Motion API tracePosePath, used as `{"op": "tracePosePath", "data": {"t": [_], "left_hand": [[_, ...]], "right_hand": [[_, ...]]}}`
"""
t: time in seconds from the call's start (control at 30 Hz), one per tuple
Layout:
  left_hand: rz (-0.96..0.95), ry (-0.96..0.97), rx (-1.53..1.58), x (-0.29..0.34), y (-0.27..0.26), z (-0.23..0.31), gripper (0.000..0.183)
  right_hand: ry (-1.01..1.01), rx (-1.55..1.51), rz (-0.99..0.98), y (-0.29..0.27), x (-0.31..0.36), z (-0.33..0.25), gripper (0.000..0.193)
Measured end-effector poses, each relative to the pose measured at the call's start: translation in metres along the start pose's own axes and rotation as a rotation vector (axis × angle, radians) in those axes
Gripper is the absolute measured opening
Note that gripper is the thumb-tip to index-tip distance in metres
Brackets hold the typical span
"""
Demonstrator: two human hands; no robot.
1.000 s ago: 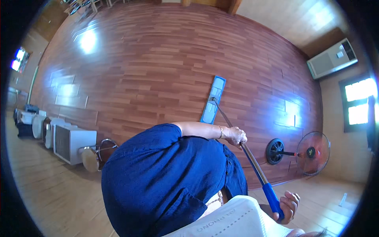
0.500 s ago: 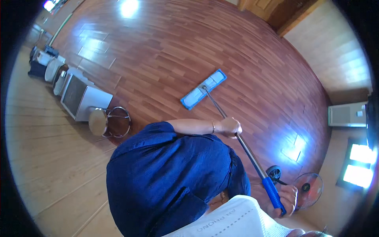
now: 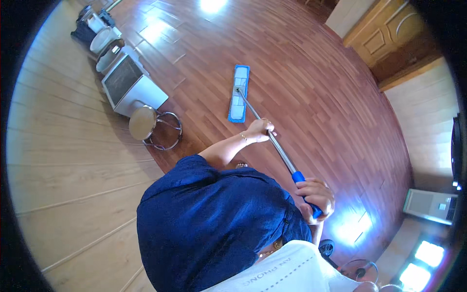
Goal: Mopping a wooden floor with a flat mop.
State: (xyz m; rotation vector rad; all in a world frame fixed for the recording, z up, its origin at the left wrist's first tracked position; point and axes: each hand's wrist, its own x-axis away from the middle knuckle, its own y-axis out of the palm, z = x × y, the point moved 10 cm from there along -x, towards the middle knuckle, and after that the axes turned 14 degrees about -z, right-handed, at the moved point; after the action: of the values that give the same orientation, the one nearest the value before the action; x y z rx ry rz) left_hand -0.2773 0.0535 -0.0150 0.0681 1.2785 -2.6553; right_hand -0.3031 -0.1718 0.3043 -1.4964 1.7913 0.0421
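"Where do we have the mop (image 3: 237, 113)?"
"Its flat blue head (image 3: 241, 74) lies on the wood-patterned floor (image 3: 316, 107) ahead of us."
"And our fingers (image 3: 318, 189)?"
"Left hand (image 3: 259, 130) curled closed around the metal pole (image 3: 283, 153), right hand (image 3: 319, 198) around the blue grip (image 3: 298, 177)."

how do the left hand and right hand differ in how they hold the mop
The left hand grips the bare metal pole, while the right hand holds the blue grip. The left hand is nearer the mop head; the right hand is at the opposite end. The left hand is farther from the navy shirt than the right hand. Both are closed around the same mop.
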Motion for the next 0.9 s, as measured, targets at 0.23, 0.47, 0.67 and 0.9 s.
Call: {"op": "tracePosePath", "data": {"t": [0.23, 0.47, 0.67, 0.9], "left_hand": [[0.065, -0.146, -0.072, 0.051, -0.021, 0.002, 0.035], [0.091, -0.226, -0.025, 0.117, -0.029, 0.045, 0.036], [0.019, -0.281, 0.061, 0.140, -0.007, 0.059, 0.032], [-0.023, -0.417, 0.040, 0.133, -0.005, 0.085, 0.027]], "right_hand": [[0.005, -0.085, -0.206, 0.009, -0.021, 0.002, 0.020], [-0.024, -0.219, -0.224, -0.006, -0.022, -0.024, 0.024], [-0.038, -0.294, -0.243, -0.024, -0.023, -0.026, 0.033], [-0.208, -0.399, -0.303, -0.051, -0.046, -0.033, 0.045]]}}
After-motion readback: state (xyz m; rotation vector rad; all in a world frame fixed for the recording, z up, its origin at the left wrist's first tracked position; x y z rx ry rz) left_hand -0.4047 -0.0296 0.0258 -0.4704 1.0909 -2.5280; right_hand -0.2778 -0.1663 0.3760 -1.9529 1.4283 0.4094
